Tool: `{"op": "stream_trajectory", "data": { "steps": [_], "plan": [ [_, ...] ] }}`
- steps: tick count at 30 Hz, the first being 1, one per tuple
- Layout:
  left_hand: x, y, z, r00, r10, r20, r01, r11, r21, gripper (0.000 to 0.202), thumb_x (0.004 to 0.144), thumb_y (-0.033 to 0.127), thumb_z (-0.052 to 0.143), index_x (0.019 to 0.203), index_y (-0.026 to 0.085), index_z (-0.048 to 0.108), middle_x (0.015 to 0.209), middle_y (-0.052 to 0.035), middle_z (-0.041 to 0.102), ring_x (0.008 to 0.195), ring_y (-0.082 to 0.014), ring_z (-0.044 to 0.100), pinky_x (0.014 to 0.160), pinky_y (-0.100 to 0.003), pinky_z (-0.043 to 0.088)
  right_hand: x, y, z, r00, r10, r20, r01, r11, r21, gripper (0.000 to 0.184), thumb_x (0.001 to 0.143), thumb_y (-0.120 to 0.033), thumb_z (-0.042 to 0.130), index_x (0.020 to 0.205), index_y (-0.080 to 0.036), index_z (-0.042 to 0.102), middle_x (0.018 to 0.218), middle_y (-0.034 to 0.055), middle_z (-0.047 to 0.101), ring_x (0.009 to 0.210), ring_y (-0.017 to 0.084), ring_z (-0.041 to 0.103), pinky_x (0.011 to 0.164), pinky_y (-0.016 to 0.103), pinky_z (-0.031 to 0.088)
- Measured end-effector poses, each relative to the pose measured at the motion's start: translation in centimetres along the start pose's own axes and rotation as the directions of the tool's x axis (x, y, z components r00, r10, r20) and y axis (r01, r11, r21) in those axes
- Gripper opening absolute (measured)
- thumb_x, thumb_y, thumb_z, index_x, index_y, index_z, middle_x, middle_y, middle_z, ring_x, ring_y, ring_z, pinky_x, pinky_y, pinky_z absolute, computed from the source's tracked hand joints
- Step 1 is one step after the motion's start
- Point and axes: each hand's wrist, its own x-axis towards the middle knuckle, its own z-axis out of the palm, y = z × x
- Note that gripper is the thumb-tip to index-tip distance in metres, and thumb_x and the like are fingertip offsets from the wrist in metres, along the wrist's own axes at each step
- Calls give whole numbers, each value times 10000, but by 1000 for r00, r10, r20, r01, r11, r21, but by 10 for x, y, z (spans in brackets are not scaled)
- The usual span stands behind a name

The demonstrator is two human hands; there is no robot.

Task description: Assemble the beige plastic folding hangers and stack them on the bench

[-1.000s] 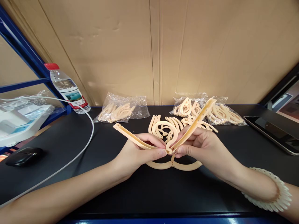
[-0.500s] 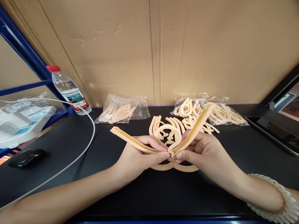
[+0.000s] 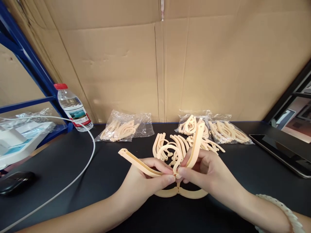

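Between my two hands is a beige plastic folding hanger, its curved hook (image 3: 179, 156) rising from the central joint. My left hand (image 3: 143, 183) is closed around the hanger's left arm (image 3: 137, 164), thumb and fingertips pinching near the joint. The right arm (image 3: 198, 140) points up steeply in my right hand (image 3: 211, 174), whose thumb presses at the joint; the fingers behind are partly hidden. Below them, another hanger-like piece with two curved arms (image 3: 167, 193) lies on the black table, partly covered by my hands.
Loose beige hanger parts (image 3: 181, 142) lie behind my hands. Clear bags of parts stand at the back left (image 3: 123, 127) and back right (image 3: 228, 131). A water bottle (image 3: 75, 110), white cable (image 3: 93, 147) and black mouse (image 3: 17, 183) are left; a dark tablet (image 3: 279, 155) lies right.
The view has tilted up, so the table things sit lower. The hanger's right arm has swung more upright, and my right thumb has moved onto the joint. Both hands keep their hold.
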Motion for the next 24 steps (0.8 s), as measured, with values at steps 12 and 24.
{"op": "stream_trajectory", "data": {
  "steps": [12,24],
  "plan": [
    [2,4,-8,990,-125,-61,122,991,-57,182,659,294,841,726,159,739,875,-60,724,832,-167,658,785,-250,525,22,-30,-81,934,137,331,-78,980,-183,238,734,-332,786,811,-132,683,729,19,647,615,114,641,526,201,544],
    [14,33,-48,984,-89,157,62,984,168,178,659,225,825,790,169,719,810,-45,710,722,-140,662,650,-206,538,19,-41,-106,909,222,353,-80,923,-376,183,728,-296,783,821,-148,731,722,-3,670,573,85,641,562,195,547]
  ]
}}
